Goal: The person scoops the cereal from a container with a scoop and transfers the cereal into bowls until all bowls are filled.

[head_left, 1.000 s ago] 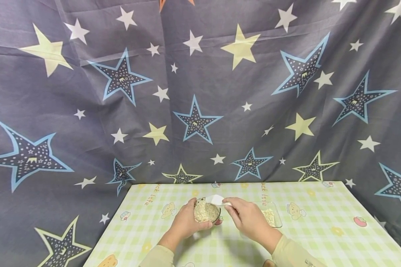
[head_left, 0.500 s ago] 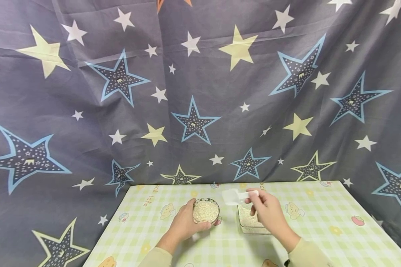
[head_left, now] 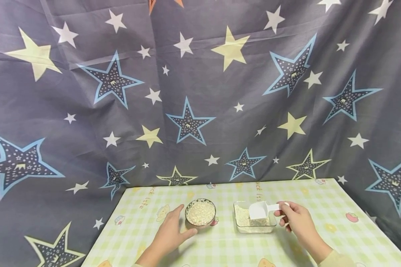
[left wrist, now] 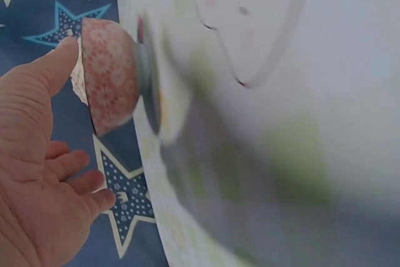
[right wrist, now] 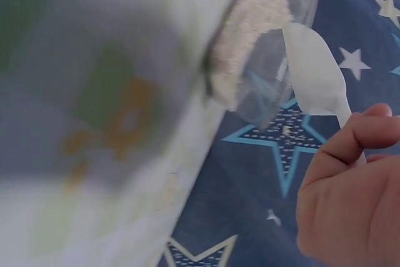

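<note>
A round bowl (head_left: 200, 212) full of pale oat-like flakes stands on the table; the left wrist view shows pink floral sides on the bowl (left wrist: 112, 76). Beside it, my left hand (head_left: 169, 233) is spread with thumb and fingers apart, and nothing is in its grasp. My right hand (head_left: 299, 222) pinches the handle of a white scoop (head_left: 258, 210). The scoop is level with the upper part of a rectangular glass container (head_left: 254, 230) that holds more flakes. In the right wrist view the white scoop (right wrist: 315, 70) overlaps the container's wall.
A green-and-white checked cloth (head_left: 227, 250) with cartoon prints covers the table. Behind the table's far edge hangs a dark curtain (head_left: 207, 89) printed with stars. The bowl and the container stand apart, with a strip of cloth between them.
My right hand has carried the scoop from above the bowl rightward to the glass container. My left hand has let go of the bowl, which now stands upright on the cloth.
</note>
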Demonstrator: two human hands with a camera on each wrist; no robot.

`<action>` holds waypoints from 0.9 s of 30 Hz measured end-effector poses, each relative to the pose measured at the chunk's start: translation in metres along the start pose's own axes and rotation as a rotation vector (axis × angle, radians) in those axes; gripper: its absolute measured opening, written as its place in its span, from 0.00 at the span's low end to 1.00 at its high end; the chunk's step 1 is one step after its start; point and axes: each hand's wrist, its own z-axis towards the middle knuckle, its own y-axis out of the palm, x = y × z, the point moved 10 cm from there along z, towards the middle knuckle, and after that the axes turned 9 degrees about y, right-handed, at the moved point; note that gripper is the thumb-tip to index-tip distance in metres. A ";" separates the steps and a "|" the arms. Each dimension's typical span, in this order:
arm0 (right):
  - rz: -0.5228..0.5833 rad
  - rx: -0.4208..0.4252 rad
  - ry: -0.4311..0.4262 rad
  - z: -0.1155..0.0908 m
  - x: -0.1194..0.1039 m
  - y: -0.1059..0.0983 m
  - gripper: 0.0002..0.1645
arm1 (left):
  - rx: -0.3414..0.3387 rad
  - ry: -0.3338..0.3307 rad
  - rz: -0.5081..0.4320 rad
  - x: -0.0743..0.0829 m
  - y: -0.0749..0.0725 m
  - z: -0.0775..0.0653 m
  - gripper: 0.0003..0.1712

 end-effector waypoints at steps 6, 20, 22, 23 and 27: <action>-0.004 -0.060 0.087 0.005 0.024 0.004 0.30 | -0.012 -0.018 0.034 -0.013 -0.004 -0.014 0.61; -0.132 -0.140 0.123 -0.001 0.044 0.000 0.33 | 0.005 -0.075 0.089 -0.046 -0.024 -0.040 0.61; -0.147 -0.152 0.126 -0.002 0.046 -0.006 0.34 | 0.009 -0.082 0.105 -0.052 -0.030 -0.044 0.61; -0.153 -0.156 0.128 -0.003 0.047 -0.009 0.34 | 0.010 -0.086 0.109 -0.054 -0.032 -0.045 0.61; -0.218 -0.122 0.118 -0.004 0.045 -0.027 0.34 | 0.009 -0.099 0.111 -0.063 -0.039 -0.050 0.62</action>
